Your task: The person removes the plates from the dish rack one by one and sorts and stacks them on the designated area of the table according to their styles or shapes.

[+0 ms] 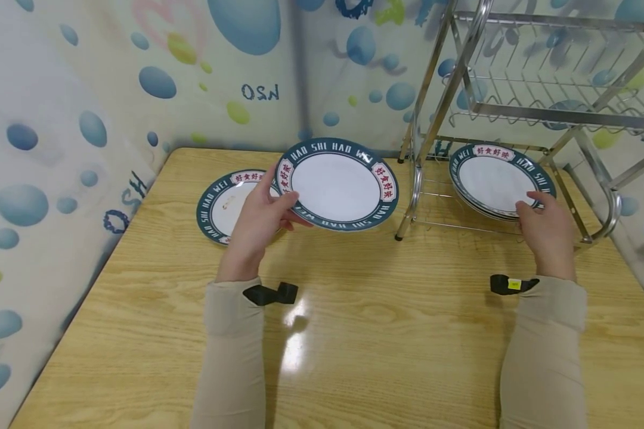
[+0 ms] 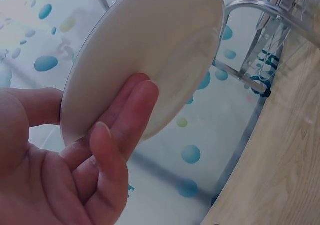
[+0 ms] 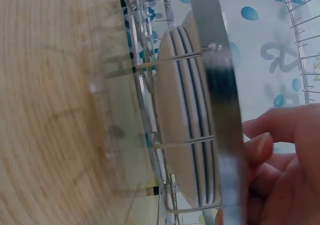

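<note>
My left hand (image 1: 253, 231) holds a white plate (image 1: 337, 186) with a dark green lettered rim, raised above the table and tilted. Its thumb lies over the rim, and in the left wrist view its fingers (image 2: 136, 110) support the pale underside. A second, matching plate (image 1: 214, 210) lies behind that hand on the table, partly covered, with reddish-brown marks on its face. At the right, my right hand (image 1: 551, 229) pinches the near rim of the top plate (image 1: 491, 179) of a stack in the rack. The rack's bar hides some of its fingers in the right wrist view.
A two-tier metal dish rack (image 1: 542, 110) stands at the table's back right, the stacked plates (image 3: 187, 115) on its lower tier. Its upper wire shelf overhangs them. The wooden table (image 1: 375, 333) meets a dotted wall covering (image 1: 327, 77) at the back and left.
</note>
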